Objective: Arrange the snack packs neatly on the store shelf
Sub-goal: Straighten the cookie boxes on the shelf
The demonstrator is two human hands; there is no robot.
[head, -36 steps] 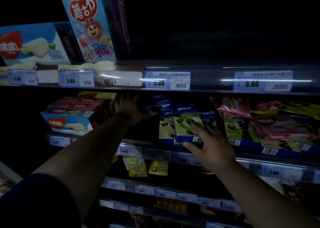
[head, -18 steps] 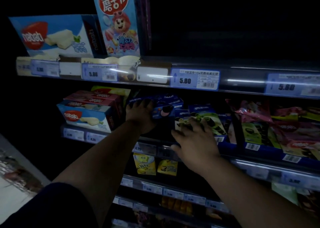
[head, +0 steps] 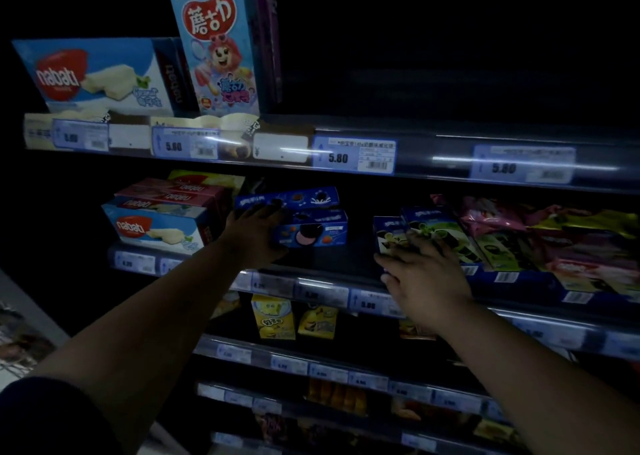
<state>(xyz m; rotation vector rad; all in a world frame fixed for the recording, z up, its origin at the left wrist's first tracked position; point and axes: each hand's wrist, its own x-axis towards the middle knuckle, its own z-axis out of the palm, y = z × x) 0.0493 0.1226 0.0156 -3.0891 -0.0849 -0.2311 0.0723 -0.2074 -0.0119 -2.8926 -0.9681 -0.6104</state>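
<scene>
Two blue cookie boxes sit stacked on the middle shelf point(head: 332, 274), the upper box point(head: 304, 196) above the lower box point(head: 317, 228). My left hand point(head: 258, 228) grips the left end of the lower box, fingers reaching up onto the upper one. To the right stand upright blue-and-green cookie boxes point(head: 420, 228). My right hand point(head: 424, 273) rests on their front faces with fingers spread. A dark gap lies between the two groups.
Nabati wafer boxes point(head: 156, 228) are stacked left of my left hand. Pink and yellow snack bags point(head: 540, 229) fill the shelf's right side. The top shelf carries a large Nabati box point(head: 93, 77) and a tall blue cartoon box point(head: 218, 49). Yellow packs point(head: 273, 316) stand on the shelf below.
The view has swung left, so the shelves appear further right. My right hand stays on the green-fronted boxes, and my left hand has settled lower on the stacked blue boxes.
</scene>
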